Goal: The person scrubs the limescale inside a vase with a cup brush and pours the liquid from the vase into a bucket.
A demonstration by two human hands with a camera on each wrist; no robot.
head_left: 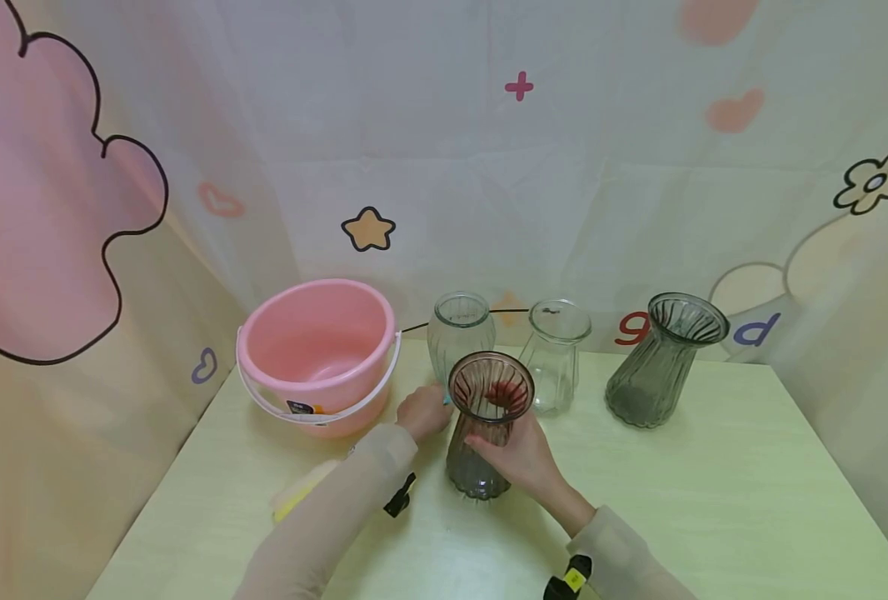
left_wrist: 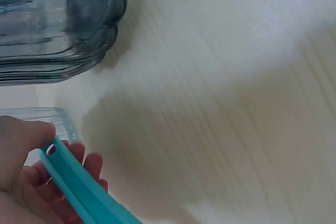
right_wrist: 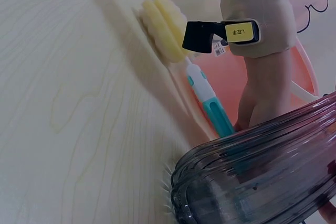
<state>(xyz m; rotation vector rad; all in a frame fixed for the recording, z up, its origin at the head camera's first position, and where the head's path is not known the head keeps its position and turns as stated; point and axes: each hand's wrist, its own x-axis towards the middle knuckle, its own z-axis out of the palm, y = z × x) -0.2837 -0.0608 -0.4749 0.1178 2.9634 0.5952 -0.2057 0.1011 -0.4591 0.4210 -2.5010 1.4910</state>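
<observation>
My right hand (head_left: 522, 454) grips a smoky, ribbed glass vase (head_left: 470, 475) around its narrow waist, the flared mouth facing up. In the right wrist view the vase (right_wrist: 252, 171) fills the lower right, close over the table. My left hand (head_left: 423, 412) pinches the end of a teal-and-white bottle brush (right_wrist: 218, 116) between thumb and fingers. A yellow sponge head (right_wrist: 165, 27) sits at the brush's far end, low over the table beside the left forearm. The left wrist view shows the teal handle (left_wrist: 86, 190) below the vase's scalloped base (left_wrist: 92, 19).
A pink bucket (head_left: 324, 333) with a white handle stands at the back left. Behind the held vase are two clear glass vases, a rounded one (head_left: 455, 342) and a flared one (head_left: 552, 367). A grey-green vase (head_left: 650, 383) stands at the right. A printed curtain (head_left: 444, 192) hangs behind the table.
</observation>
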